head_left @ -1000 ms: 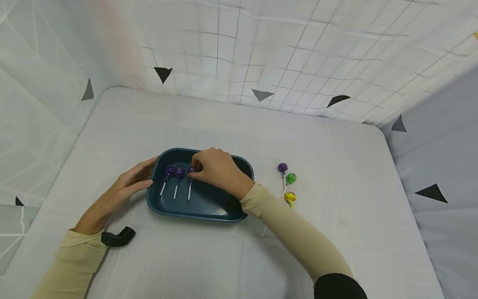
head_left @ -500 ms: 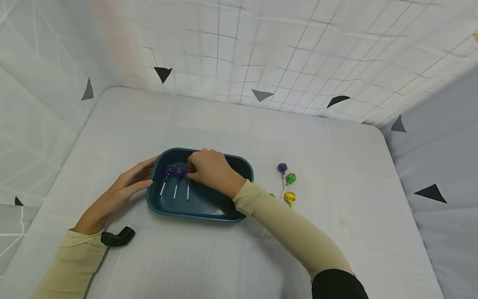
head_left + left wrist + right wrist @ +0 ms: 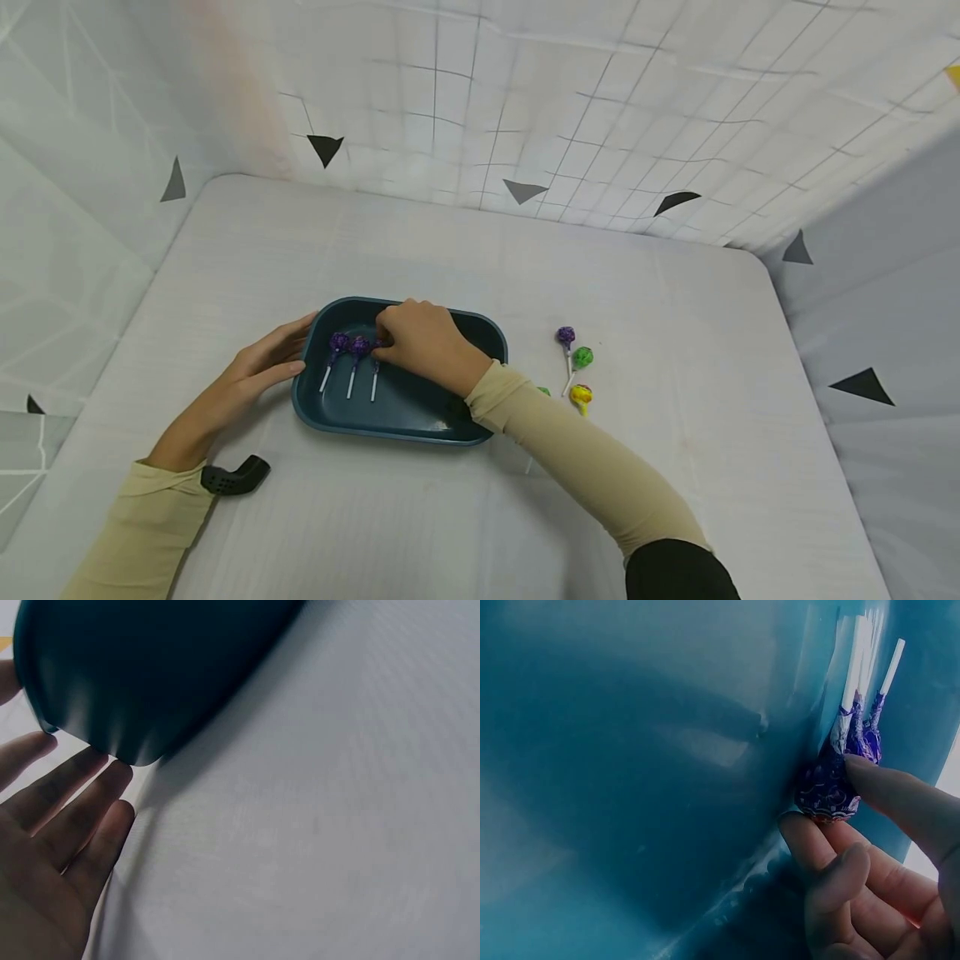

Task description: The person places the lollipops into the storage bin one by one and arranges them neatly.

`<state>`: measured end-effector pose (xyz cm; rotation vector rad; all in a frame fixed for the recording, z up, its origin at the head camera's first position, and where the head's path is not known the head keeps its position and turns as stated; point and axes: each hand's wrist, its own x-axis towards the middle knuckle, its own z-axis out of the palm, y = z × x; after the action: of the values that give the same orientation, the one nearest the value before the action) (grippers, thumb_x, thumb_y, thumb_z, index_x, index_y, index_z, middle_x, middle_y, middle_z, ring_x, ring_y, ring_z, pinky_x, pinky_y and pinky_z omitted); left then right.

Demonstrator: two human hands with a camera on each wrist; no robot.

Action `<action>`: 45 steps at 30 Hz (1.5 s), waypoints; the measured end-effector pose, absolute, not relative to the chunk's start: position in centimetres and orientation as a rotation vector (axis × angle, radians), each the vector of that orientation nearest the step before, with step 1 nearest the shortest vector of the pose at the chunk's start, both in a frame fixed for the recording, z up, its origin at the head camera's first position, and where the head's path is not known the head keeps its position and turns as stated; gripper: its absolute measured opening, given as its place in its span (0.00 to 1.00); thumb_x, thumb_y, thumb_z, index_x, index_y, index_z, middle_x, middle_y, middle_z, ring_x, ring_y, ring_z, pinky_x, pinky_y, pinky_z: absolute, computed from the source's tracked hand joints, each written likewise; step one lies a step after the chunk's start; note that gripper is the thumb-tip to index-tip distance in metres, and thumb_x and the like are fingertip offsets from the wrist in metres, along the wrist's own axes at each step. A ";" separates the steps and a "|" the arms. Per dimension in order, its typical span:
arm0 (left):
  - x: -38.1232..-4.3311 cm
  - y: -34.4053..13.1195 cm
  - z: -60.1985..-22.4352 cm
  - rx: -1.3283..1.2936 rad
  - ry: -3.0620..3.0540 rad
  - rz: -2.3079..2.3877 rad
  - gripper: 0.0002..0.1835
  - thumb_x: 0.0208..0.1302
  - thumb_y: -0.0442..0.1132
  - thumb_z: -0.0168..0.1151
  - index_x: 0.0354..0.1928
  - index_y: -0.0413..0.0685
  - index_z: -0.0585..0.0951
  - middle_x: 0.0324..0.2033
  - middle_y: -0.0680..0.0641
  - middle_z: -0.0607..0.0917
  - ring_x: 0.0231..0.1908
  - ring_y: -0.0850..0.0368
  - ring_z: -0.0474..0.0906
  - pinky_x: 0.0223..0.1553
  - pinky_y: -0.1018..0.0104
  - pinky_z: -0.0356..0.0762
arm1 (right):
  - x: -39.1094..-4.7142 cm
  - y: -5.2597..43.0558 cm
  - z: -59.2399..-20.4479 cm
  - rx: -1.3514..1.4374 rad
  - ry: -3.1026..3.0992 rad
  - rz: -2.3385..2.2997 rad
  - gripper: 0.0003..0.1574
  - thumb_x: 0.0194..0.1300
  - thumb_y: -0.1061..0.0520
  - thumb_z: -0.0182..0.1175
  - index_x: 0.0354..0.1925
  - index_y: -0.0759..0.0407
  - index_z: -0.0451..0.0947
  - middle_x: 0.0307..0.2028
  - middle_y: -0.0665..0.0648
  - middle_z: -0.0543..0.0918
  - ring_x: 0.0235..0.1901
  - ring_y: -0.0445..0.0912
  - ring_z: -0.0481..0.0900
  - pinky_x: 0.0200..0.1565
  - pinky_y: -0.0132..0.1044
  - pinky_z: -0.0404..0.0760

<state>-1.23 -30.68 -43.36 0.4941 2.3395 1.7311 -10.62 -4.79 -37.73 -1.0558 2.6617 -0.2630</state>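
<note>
In the head view a dark teal tray (image 3: 420, 412) lies on the white-covered table. My left hand (image 3: 258, 367) rests against the tray's left end, thumb near the rim. The left wrist view shows the fingers (image 3: 82, 817) of that hand fairly straight, their tips at the tray's outer wall. Over the tray's middle is my right hand (image 3: 427, 346). In the right wrist view it pinches the wrapped head of a purple lollipop (image 3: 826, 787) between thumb and fingers. Two more purple lollipops (image 3: 339, 343) lie side by side to its left, sticks pointing toward me.
Right of the tray lie a purple lollipop (image 3: 566, 335), a green lollipop (image 3: 582, 357) and a yellow lollipop (image 3: 581, 395). Another green lollipop (image 3: 543, 390) is mostly hidden under my right sleeve (image 3: 585, 450). A white curtain wall (image 3: 450, 100) rises behind the table.
My right hand has shifted slightly left with the purple lollipop, bringing it nearer the other two, and then stayed about there. My left hand has kept its place at the tray.
</note>
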 end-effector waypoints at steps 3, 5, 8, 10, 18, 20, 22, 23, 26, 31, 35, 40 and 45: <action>-1.3 -30.7 -43.4 0.488 2.339 1.729 0.33 0.80 0.32 0.49 0.82 0.54 0.56 0.78 0.36 0.62 0.70 0.76 0.65 0.66 0.86 0.63 | -10.6 -4.8 -37.7 -1.052 2.660 -0.273 0.14 0.68 0.41 0.69 0.38 0.48 0.88 0.28 0.45 0.86 0.28 0.39 0.79 0.26 0.31 0.76; -1.3 -30.7 -43.4 0.487 2.340 1.726 0.33 0.80 0.32 0.49 0.82 0.54 0.56 0.78 0.36 0.62 0.70 0.76 0.65 0.66 0.86 0.63 | -10.5 -4.8 -37.7 -1.049 2.658 -0.275 0.14 0.68 0.41 0.69 0.39 0.48 0.89 0.28 0.45 0.87 0.28 0.39 0.80 0.26 0.31 0.77; -1.3 -30.7 -43.4 0.488 2.342 1.721 0.33 0.80 0.32 0.49 0.82 0.54 0.56 0.78 0.36 0.62 0.70 0.77 0.64 0.66 0.86 0.63 | -10.4 -4.8 -37.7 -1.046 2.656 -0.274 0.14 0.68 0.41 0.69 0.41 0.48 0.90 0.32 0.45 0.89 0.30 0.40 0.81 0.27 0.32 0.78; -1.3 -30.7 -43.4 0.493 2.343 1.721 0.33 0.80 0.32 0.49 0.82 0.54 0.56 0.78 0.35 0.62 0.70 0.77 0.64 0.66 0.86 0.63 | -10.4 -4.8 -37.7 -1.044 2.655 -0.280 0.15 0.68 0.41 0.69 0.43 0.47 0.90 0.34 0.45 0.90 0.31 0.39 0.82 0.29 0.32 0.80; -1.3 -30.7 -43.3 0.501 2.345 1.719 0.33 0.80 0.32 0.49 0.82 0.55 0.56 0.78 0.35 0.63 0.70 0.76 0.65 0.66 0.86 0.64 | -10.5 -4.8 -37.9 -1.044 2.658 -0.308 0.15 0.67 0.41 0.70 0.43 0.48 0.90 0.34 0.45 0.90 0.28 0.38 0.82 0.28 0.31 0.80; -1.2 -30.7 -43.3 0.504 2.348 1.717 0.33 0.80 0.31 0.49 0.82 0.54 0.56 0.77 0.35 0.63 0.70 0.76 0.65 0.66 0.86 0.64 | -10.5 -4.8 -37.9 -1.043 2.659 -0.311 0.15 0.67 0.41 0.70 0.42 0.48 0.90 0.34 0.45 0.90 0.29 0.38 0.82 0.28 0.31 0.79; -1.3 -30.7 -43.3 0.504 2.350 1.717 0.33 0.80 0.31 0.49 0.82 0.55 0.56 0.77 0.35 0.63 0.70 0.76 0.65 0.66 0.85 0.64 | -10.5 -4.9 -37.8 -1.039 2.660 -0.311 0.14 0.67 0.41 0.70 0.42 0.48 0.90 0.35 0.46 0.90 0.29 0.38 0.82 0.29 0.31 0.80; -1.3 -30.7 -43.4 0.503 2.352 1.716 0.33 0.80 0.31 0.49 0.82 0.54 0.56 0.77 0.35 0.63 0.70 0.76 0.65 0.66 0.85 0.64 | -10.5 -4.9 -37.8 -1.038 2.661 -0.312 0.14 0.67 0.41 0.70 0.42 0.48 0.90 0.35 0.46 0.90 0.30 0.38 0.82 0.29 0.32 0.80; -1.3 -30.7 -43.4 0.500 2.355 1.717 0.33 0.80 0.31 0.49 0.82 0.54 0.57 0.77 0.35 0.63 0.70 0.77 0.65 0.66 0.86 0.64 | -10.4 -4.9 -37.8 -1.034 2.663 -0.314 0.14 0.67 0.41 0.70 0.42 0.48 0.90 0.35 0.46 0.90 0.31 0.39 0.82 0.29 0.32 0.80; -1.3 -30.7 -43.4 0.505 2.345 1.725 0.33 0.80 0.31 0.49 0.82 0.53 0.56 0.77 0.34 0.63 0.70 0.77 0.65 0.66 0.86 0.64 | -10.4 -4.8 -37.9 -1.028 2.662 -0.321 0.14 0.67 0.41 0.70 0.41 0.48 0.90 0.33 0.45 0.90 0.29 0.38 0.82 0.28 0.31 0.79; -1.2 -30.7 -43.3 0.518 2.335 1.728 0.33 0.80 0.31 0.48 0.82 0.53 0.56 0.78 0.35 0.62 0.70 0.76 0.65 0.66 0.86 0.64 | -10.4 -4.8 -37.9 -1.030 2.659 -0.321 0.14 0.66 0.41 0.71 0.39 0.48 0.89 0.32 0.45 0.89 0.28 0.38 0.81 0.27 0.31 0.78; -1.2 -30.7 -43.2 0.513 2.336 1.731 0.33 0.80 0.31 0.48 0.82 0.53 0.56 0.78 0.36 0.63 0.70 0.76 0.65 0.66 0.85 0.64 | -10.4 -4.8 -37.7 -1.040 2.654 -0.328 0.14 0.66 0.41 0.71 0.39 0.48 0.89 0.33 0.45 0.90 0.29 0.38 0.81 0.28 0.31 0.78; -1.2 -30.6 -43.3 0.508 2.338 1.742 0.33 0.80 0.30 0.49 0.82 0.53 0.56 0.77 0.36 0.63 0.69 0.76 0.66 0.65 0.85 0.65 | -10.4 -4.8 -37.6 -1.037 2.655 -0.332 0.14 0.66 0.41 0.71 0.39 0.48 0.89 0.32 0.45 0.90 0.28 0.37 0.81 0.27 0.30 0.78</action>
<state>-1.19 -30.62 -43.29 0.5082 2.3377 1.7417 -10.42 -4.81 -37.65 -1.0370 2.6545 -0.3317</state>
